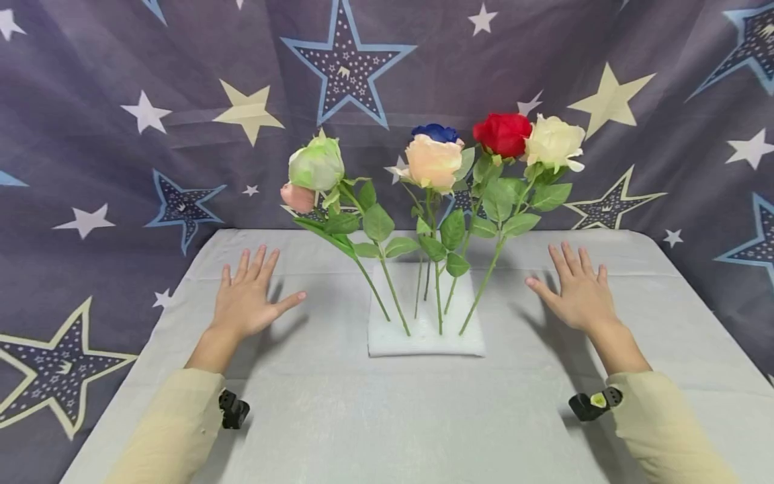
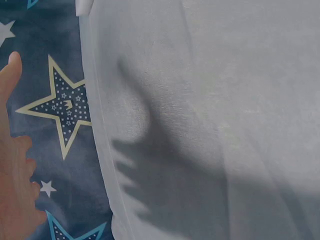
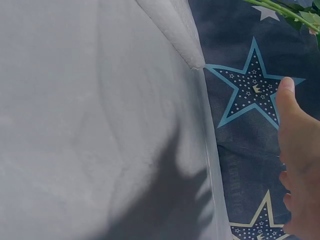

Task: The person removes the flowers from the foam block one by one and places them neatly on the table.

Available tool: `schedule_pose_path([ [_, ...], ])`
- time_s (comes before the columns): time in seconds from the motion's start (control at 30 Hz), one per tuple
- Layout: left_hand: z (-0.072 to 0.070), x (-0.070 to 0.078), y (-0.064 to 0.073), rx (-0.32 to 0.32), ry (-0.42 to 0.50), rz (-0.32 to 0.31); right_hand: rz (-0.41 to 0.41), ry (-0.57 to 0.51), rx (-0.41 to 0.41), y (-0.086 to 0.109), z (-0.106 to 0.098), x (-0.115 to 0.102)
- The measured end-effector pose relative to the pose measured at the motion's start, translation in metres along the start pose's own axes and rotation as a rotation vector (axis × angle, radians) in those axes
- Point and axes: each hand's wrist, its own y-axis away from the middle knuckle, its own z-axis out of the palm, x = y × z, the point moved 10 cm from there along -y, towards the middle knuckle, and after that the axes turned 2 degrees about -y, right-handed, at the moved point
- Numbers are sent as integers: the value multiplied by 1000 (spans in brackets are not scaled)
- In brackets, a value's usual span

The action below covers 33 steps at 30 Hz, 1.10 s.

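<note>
My left hand (image 1: 246,300) is held over the table to the left of the flowers, fingers straight and spread, holding nothing. On the other side my right hand (image 1: 579,289) mirrors it, palm down with the thumb toward the flowers. Between them a white foam block (image 1: 417,346) bears several upright artificial flowers. A green-white rose (image 1: 317,163) and a small pink bud (image 1: 298,199) lean left. A peach rose (image 1: 433,163) stands in the middle, partly hiding a blue one (image 1: 437,132). At the right are a red rose (image 1: 504,134) and a cream rose (image 1: 554,143).
A pale grey cloth (image 1: 338,417) covers the table. Behind it hangs a dark curtain (image 1: 417,40) with a star print. Dark wrist cameras sit at the left cuff (image 1: 233,409) and the right cuff (image 1: 595,404). Both hands cast shadows on the cloth.
</note>
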Motion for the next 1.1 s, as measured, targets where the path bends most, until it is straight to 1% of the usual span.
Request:
schedule_pose_path([
  [0.23, 4, -4, 3, -5, 1, -8, -10, -9, -7, -1, 5, -4],
  [0.43, 9, -4, 2, -9, 3, -12, -11, -38, -30, -4, 7, -6],
  [0.6, 13, 5, -1, -21, 25, 10, -33, -51, -36, -4, 8, -8],
  [0.8, 12, 18, -2, 5, 37, 56, -77, -59, -21, 1, 14, -10],
  [0.97, 14, 26, 0, 13, 40, 89, -113, -57, -36, 6, 19, -16],
  [1.1, 16, 34, -1, 28, 62, 119, -155, -57, -45, 8, 18, -24],
])
